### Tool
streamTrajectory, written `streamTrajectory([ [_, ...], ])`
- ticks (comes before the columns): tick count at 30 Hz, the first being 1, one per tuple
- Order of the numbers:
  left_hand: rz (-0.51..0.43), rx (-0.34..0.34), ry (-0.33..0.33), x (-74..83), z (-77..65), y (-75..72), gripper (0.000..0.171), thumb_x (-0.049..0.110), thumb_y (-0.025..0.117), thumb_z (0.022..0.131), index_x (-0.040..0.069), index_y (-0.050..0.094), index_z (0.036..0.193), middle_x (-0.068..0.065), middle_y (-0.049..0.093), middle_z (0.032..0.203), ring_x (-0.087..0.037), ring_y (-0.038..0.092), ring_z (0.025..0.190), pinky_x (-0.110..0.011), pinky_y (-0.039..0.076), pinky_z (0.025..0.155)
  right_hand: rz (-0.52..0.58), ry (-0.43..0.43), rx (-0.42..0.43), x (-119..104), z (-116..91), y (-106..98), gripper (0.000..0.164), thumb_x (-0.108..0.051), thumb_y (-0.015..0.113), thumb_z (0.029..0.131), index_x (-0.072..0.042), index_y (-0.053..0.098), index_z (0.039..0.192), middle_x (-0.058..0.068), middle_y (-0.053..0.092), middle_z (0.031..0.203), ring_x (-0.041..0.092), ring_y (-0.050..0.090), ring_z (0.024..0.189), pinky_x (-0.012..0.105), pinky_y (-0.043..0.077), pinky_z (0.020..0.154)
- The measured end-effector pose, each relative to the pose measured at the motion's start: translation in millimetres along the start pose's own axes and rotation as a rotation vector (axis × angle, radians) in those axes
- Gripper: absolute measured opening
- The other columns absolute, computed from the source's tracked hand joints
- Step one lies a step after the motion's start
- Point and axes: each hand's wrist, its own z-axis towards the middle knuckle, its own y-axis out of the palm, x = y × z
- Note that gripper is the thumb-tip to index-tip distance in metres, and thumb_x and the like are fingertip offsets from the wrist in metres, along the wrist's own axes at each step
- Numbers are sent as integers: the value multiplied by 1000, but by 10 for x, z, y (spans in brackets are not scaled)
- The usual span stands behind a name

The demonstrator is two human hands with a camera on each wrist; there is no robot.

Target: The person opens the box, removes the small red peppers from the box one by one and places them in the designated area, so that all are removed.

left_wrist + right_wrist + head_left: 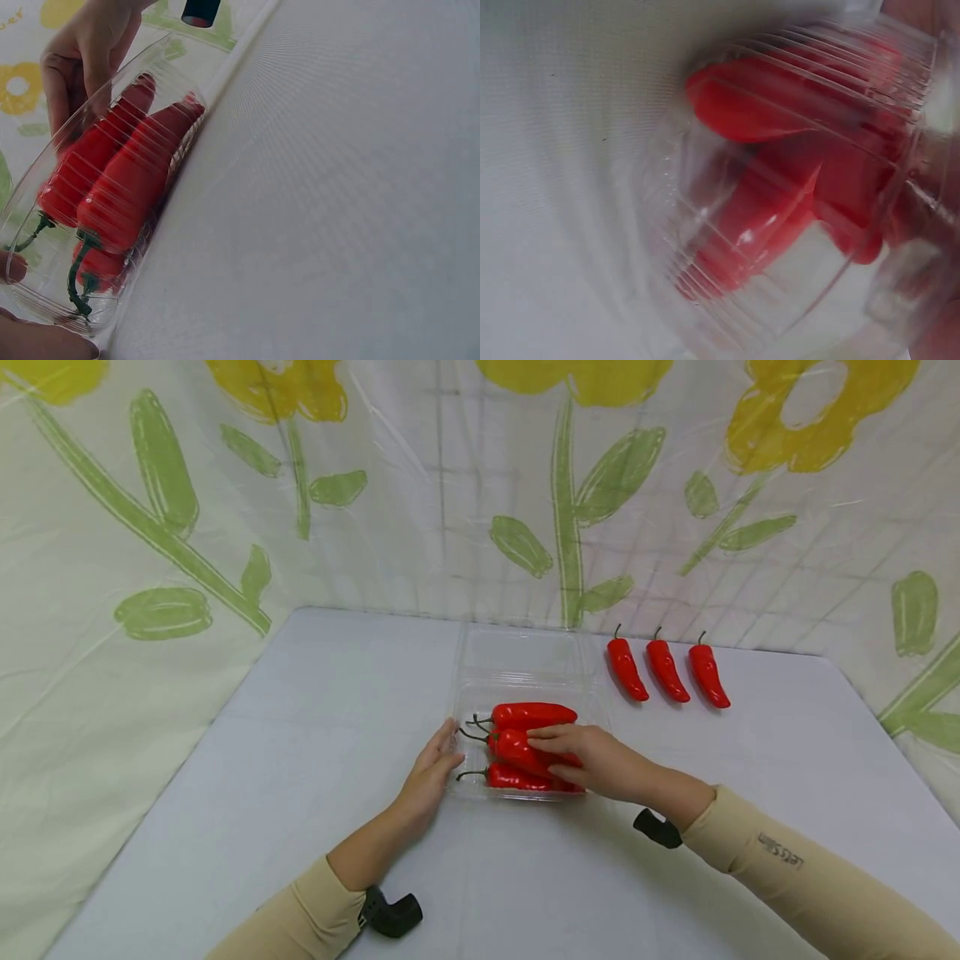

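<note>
A clear plastic clamshell box (517, 797) lies with its lid folded back, holding several red chili peppers with green stems. My right hand (600, 760) reaches over its right side, fingers and thumb gripping a red chili pepper (517, 750) on top of the others. In the left wrist view, that right hand (94, 45) comes down behind the ribbed wall. My left hand (426, 781) rests at the box's left end, thumb and fingers spread against the edge. The right wrist view shows blurred red chili peppers (750, 217) through the plastic.
Three more red chili peppers (628, 670) lie side by side at the back right of the white table (300, 710). The clear lid (521, 652) extends toward the back, near a hanging sheet (405, 527) printed with yellow flowers.
</note>
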Motion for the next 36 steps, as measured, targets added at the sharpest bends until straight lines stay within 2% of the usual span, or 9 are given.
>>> streamTrajectory([
  [6, 5, -2, -3, 4, 1, -2, 61, 4, 35, 93, 1, 11, 149, -15, 9, 157, -29, 3, 146, -47, 7, 117, -2, 82, -7, 47, 17, 36, 55, -10, 68, 83, -6, 49, 135, 11, 55, 134, 30, 50, 124, 36, 53, 89],
  [13, -11, -6, -3, -8, 10, -7, 61, 4, 35, 93, 0, 10, 149, -15, 8, 157, -28, 2, 146, -46, 7, 118, 58, 113, -50, 114, 43, 78, 61, -11, 67, 83, -13, 44, 140, 7, 54, 132, 26, 49, 122, 34, 53, 89],
  [16, -19, -7, 1, -13, 12, -6, 61, 4, 35, 93, 0, 9, 149, -15, 8, 157, -29, 1, 146, -46, 6, 118, 44, 124, -74, 119, 43, 78, 63, -12, 67, 84, -16, 42, 141, 6, 55, 128, 24, 50, 118, 30, 54, 85],
  [20, -24, -9, 17, -17, 9, -4, 63, 2, 35, 92, -2, 9, 148, -17, 7, 157, -30, 1, 145, -46, 5, 118, -20, 114, -77, 111, 50, 75, 63, -16, 67, 84, -20, 43, 141, 5, 53, 120, 20, 50, 112, 24, 54, 80],
  [23, -25, -9, 27, -17, 10, -4, 63, 2, 35, 91, -3, 9, 148, -18, 7, 156, -31, 1, 145, -47, 5, 117, -32, 97, -69, 106, 57, 77, 61, -17, 68, 84, -21, 44, 140, 5, 51, 120, 20, 48, 112, 25, 53, 81],
  [28, -24, -8, 21, -16, 11, -1, 62, 2, 35, 92, -2, 9, 148, -17, 7, 157, -30, 2, 145, -46, 5, 118, 0, 77, -44, 106, 60, 75, 56, -20, 66, 85, -18, 47, 138, 8, 51, 126, 24, 48, 117, 31, 54, 86],
  [32, -25, -9, 19, -18, 5, -2, 62, 2, 35, 92, -2, 9, 148, -18, 8, 156, -31, 2, 145, -47, 6, 117, 48, 60, -25, 134, 60, 68, 51, -20, 64, 87, -16, 50, 136, 7, 55, 125, 23, 50, 116, 29, 54, 85],
  [36, -31, -8, 26, -21, 4, -3, 62, 1, 35, 92, -3, 9, 148, -20, 8, 156, -33, 2, 145, -48, 5, 117, 103, 36, 19, 178, 59, 62, 44, -13, 62, 88, -14, 55, 131, 6, 57, 121, 22, 52, 113, 27, 53, 84],
])
